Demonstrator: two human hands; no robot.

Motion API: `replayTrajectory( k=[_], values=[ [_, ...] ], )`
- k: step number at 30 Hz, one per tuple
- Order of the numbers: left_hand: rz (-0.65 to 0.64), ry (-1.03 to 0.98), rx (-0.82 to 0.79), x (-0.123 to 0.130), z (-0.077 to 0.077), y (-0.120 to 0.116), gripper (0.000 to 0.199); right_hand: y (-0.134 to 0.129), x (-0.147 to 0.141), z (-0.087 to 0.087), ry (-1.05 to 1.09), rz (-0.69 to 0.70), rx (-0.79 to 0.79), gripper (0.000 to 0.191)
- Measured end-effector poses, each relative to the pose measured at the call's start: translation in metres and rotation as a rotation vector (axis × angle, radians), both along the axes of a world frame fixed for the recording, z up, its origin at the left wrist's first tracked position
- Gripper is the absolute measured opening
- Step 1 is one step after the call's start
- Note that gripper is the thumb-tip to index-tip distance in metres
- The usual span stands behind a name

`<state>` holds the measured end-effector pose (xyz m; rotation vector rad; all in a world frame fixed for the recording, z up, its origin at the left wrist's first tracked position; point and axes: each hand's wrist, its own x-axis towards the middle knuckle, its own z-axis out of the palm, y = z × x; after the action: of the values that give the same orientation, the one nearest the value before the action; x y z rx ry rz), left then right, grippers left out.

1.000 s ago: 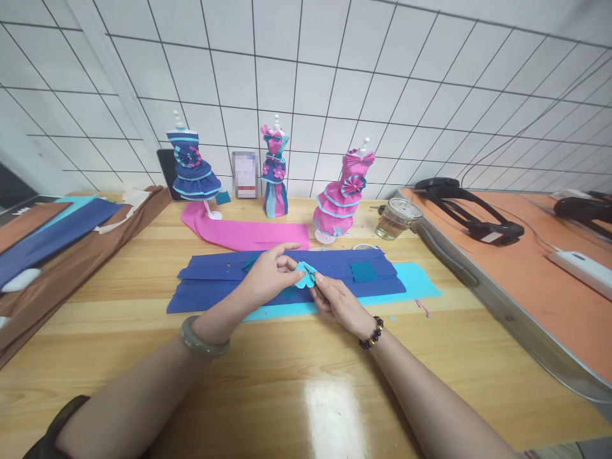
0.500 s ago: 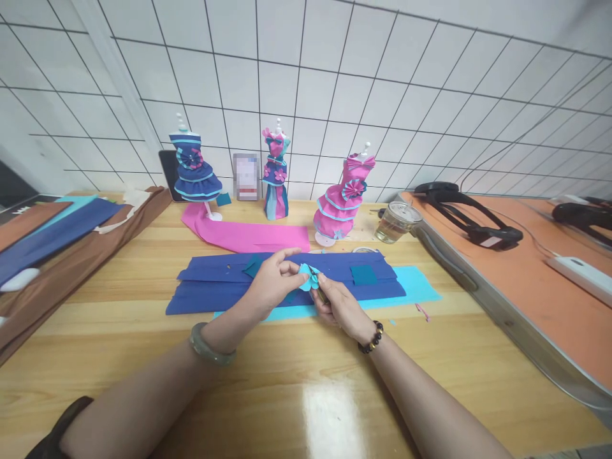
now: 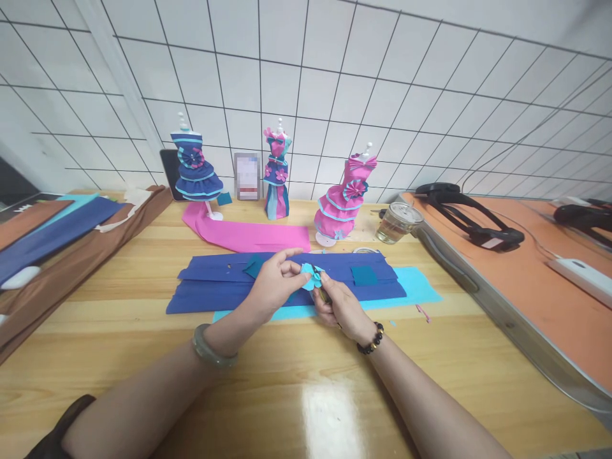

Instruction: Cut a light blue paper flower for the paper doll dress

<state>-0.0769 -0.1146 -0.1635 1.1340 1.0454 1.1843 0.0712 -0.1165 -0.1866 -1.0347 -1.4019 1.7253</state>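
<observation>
Between the thumb and fingers of my left hand [image 3: 275,280] is a light blue paper flower [image 3: 308,282] with rounded edges. My right hand [image 3: 345,307] is closed around small scissors [image 3: 325,295], whose dark pointed tips lie over the flower. Most of their handle is hidden in my palm. Both hands are above dark blue crepe paper [image 3: 210,293], which overlaps a light blue sheet [image 3: 415,284]. Teal paper squares lie on the blue, one teal square [image 3: 364,275] right of my hands and another teal piece [image 3: 253,264] beside my left hand.
Three small dress forms stand behind: a blue dress [image 3: 196,166], a multicoloured dress [image 3: 276,172] and a pink dress [image 3: 342,201]. Pink paper [image 3: 248,236] lies before them. A lidded glass cup [image 3: 399,223] is at right, a phone [image 3: 247,177] by the wall, brown paper [image 3: 86,261] at left.
The light blue flower has turned slightly and shifted a little to the right between my fingers. The scissor tips now lie across its upper part. Both hands stay nearly in place.
</observation>
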Motion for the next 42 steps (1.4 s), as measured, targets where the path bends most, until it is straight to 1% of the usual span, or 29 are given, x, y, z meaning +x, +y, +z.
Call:
replayTrajectory(
  k=[5,13,18,23,28,33,42],
  values=[
    [0.026,0.017,0.0,0.0006,0.0006,-0.0008,0.054,0.0004,-0.0011,-0.0011,0.041,-0.004,-0.025,0.046],
    [0.018,0.016,-0.01,0.0011,-0.001,-0.0009,0.054,0.0,-0.0012,0.0004,0.037,-0.011,-0.02,0.047],
    [0.022,0.003,-0.008,0.0003,-0.0022,-0.0001,0.056,0.0,-0.0012,0.0007,0.03,-0.01,-0.009,0.046],
    [0.046,-0.011,-0.018,-0.0001,0.0009,0.0016,0.059,-0.0001,-0.0004,0.0013,0.015,-0.006,0.024,0.045],
    [0.007,-0.008,0.012,-0.0015,-0.0003,0.0016,0.057,0.0001,-0.001,0.0016,0.025,0.007,0.019,0.046],
    [0.015,-0.001,0.013,-0.0002,-0.0038,0.0007,0.057,-0.0006,-0.002,0.0019,0.024,-0.018,0.002,0.048],
    [0.017,-0.004,-0.007,0.0003,-0.0044,0.0011,0.057,-0.0003,-0.0016,0.0004,0.025,-0.024,0.008,0.047]
  ],
)
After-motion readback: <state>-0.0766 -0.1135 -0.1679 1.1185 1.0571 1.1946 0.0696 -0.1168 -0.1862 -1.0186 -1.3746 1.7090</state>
